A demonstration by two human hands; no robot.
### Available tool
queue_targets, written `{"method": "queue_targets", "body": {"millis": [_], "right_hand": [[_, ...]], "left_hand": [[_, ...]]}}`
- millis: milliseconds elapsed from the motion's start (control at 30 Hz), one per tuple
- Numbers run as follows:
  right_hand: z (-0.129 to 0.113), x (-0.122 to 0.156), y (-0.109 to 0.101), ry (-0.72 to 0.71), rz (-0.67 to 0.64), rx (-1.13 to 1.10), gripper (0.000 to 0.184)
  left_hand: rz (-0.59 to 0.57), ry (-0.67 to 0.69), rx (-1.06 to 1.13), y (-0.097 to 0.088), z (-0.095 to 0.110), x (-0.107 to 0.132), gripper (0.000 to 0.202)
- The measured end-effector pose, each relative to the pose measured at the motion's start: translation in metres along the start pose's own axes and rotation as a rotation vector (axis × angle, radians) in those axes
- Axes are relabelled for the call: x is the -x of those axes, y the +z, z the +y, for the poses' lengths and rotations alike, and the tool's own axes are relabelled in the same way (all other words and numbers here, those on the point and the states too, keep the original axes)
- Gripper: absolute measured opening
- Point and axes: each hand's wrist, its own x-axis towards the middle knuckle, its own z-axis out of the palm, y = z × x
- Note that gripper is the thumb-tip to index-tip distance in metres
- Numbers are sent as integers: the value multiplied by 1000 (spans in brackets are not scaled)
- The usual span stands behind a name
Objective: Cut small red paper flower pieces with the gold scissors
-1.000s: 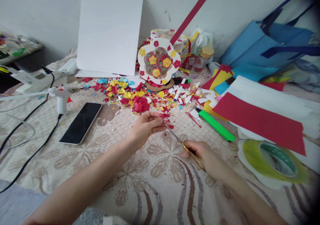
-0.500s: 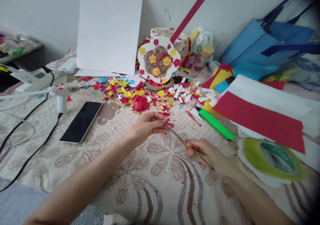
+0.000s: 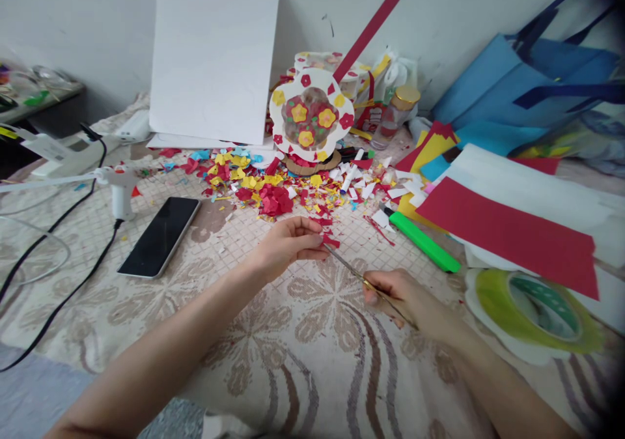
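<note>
My left hand [image 3: 291, 243] is closed in a pinch over the middle of the cloth. Between its fingertips is a small piece of red paper [image 3: 331, 241], mostly hidden by the fingers. My right hand [image 3: 398, 296] grips a pair of scissors [image 3: 354, 271] with gold-coloured handles. The blades point up and left, their tips touching or very close to the left fingertips and the red paper. Just beyond my left hand lie red, yellow, white and blue paper scraps [image 3: 276, 199]. A white scalloped paper piece with red and yellow flowers [image 3: 311, 116] stands behind them.
To the left lie a phone [image 3: 160, 237] and a white glue gun [image 3: 120, 191] with its black cord. On the right are a green utility knife [image 3: 424, 242], a red paper sheet [image 3: 508, 234] and a tape roll [image 3: 493, 305]. Further back stand a glass jar [image 3: 396, 116] and a blue bag [image 3: 488, 81].
Both hands and the scissors hold nearly the same position. The whole view has shifted very slightly.
</note>
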Motion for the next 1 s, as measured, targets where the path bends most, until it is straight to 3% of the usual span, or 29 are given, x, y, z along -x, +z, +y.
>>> {"method": "queue_targets", "body": {"millis": [400,567,867,1000], "right_hand": [[-9,2,-4,21,-1,118,28],[-7,0,-3,20,14,190,35],[-6,-4,5,-22,144,320,39],[-5,-4,5,-22,208,350,40]], "left_hand": [[6,-11,-20,0,2,0,18],[9,-17,-25,0,2,0,17],[29,37,-17,-1,-1,-2,20],[91,122,-43,-4,1,-3,16]]}}
